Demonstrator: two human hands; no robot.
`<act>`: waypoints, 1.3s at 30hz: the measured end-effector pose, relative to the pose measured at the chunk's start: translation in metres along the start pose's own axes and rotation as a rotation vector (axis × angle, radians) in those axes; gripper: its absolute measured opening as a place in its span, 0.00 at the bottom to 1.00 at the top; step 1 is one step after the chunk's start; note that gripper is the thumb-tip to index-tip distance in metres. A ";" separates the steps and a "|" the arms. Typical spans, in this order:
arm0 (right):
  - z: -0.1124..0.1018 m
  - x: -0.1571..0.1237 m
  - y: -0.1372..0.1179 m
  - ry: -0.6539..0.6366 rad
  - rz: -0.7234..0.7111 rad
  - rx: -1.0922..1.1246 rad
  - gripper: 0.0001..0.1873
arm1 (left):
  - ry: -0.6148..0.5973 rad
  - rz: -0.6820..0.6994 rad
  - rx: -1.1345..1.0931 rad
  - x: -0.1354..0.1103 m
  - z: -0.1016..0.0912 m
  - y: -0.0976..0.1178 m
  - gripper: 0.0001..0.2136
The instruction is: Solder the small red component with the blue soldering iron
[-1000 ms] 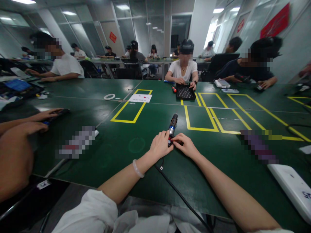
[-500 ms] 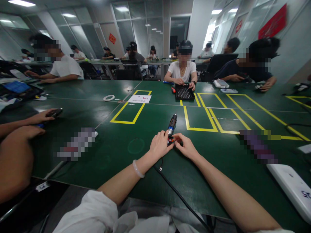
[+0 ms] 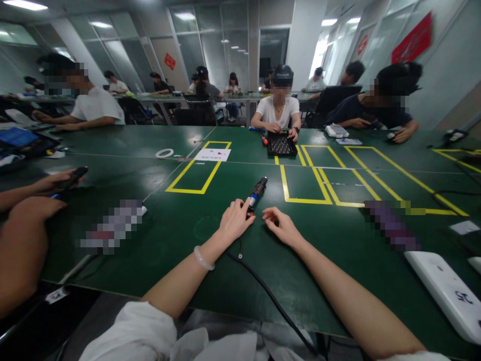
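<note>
A slim corded power tool (image 3: pixel 257 191), with a dark nose, a blue and silver band and orange-red parts, lies on the green table and points away from me. My left hand (image 3: pixel 233 220) is wrapped over its rear end, hiding most of that part. To its right, my right hand (image 3: pixel 280 225) is off the tool, fingers loosely curled and apart with nothing in them. From under my left wrist a black cable (image 3: pixel 268 291) runs toward the table's near edge. A small ring on a cord (image 3: pixel 240 255) lies beside the cable.
Yellow tape outlines (image 3: pixel 306 200) mark the table (image 3: pixel 180 281). A white sheet (image 3: pixel 213 154) and a white tape ring (image 3: pixel 164 153) lie farther off. White power strips (image 3: pixel 447 296) flank me. Opposite, a person handles a black tray (image 3: pixel 281 144); another person's arms (image 3: pixel 28 220) reach in at left.
My right hand has come away from the tool's rear end. The tool has turned slightly, its nose swinging right, under my left hand. The whole view has shifted a little.
</note>
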State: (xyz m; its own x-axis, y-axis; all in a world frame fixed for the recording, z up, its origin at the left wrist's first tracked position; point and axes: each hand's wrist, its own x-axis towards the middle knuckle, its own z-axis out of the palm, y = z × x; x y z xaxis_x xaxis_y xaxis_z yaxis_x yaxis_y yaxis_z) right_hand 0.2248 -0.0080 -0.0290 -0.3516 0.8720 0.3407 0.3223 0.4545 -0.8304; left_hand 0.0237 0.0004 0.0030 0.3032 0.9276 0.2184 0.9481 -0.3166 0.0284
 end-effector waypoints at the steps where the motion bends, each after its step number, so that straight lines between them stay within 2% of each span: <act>1: -0.001 0.000 0.001 0.001 0.003 0.001 0.14 | -0.005 -0.020 0.003 0.002 -0.001 -0.006 0.28; 5: -0.002 0.000 0.003 -0.007 0.009 0.004 0.14 | -0.062 -0.148 -0.008 0.009 -0.005 -0.045 0.28; 13: -0.002 0.000 0.004 -0.016 0.012 0.000 0.13 | -0.180 -0.530 -0.032 0.009 -0.014 -0.156 0.30; 16: -0.002 0.000 0.003 -0.022 0.016 -0.003 0.12 | -0.165 -0.641 -0.020 0.000 -0.018 -0.186 0.30; 19: -0.001 0.000 0.005 -0.022 0.015 0.002 0.12 | -0.144 -0.705 0.008 -0.009 -0.021 -0.206 0.29; 23: 0.001 0.001 0.006 -0.020 0.014 0.001 0.12 | -0.134 -0.724 0.053 -0.015 -0.023 -0.217 0.28; 27: 0.001 0.001 0.005 -0.022 0.020 -0.004 0.12 | -0.070 -0.702 0.115 -0.016 -0.024 -0.212 0.28; 31: 0.000 0.001 0.002 -0.020 0.022 0.001 0.11 | 0.009 -0.775 0.041 -0.014 -0.026 -0.205 0.27; 36: 0.000 0.001 0.002 -0.022 0.024 0.007 0.11 | -0.038 -0.839 -0.020 -0.013 -0.028 -0.203 0.16; 39: 0.000 0.001 0.002 -0.028 0.022 0.000 0.11 | -0.015 -0.837 0.019 -0.013 -0.028 -0.201 0.17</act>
State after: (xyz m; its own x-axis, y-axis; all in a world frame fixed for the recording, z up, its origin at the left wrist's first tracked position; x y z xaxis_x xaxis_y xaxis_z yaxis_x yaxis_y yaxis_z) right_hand 0.2256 -0.0065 -0.0304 -0.3686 0.8764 0.3101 0.3299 0.4352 -0.8377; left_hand -0.1738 0.0463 0.0215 -0.5007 0.8573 0.1194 0.8620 0.4812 0.1594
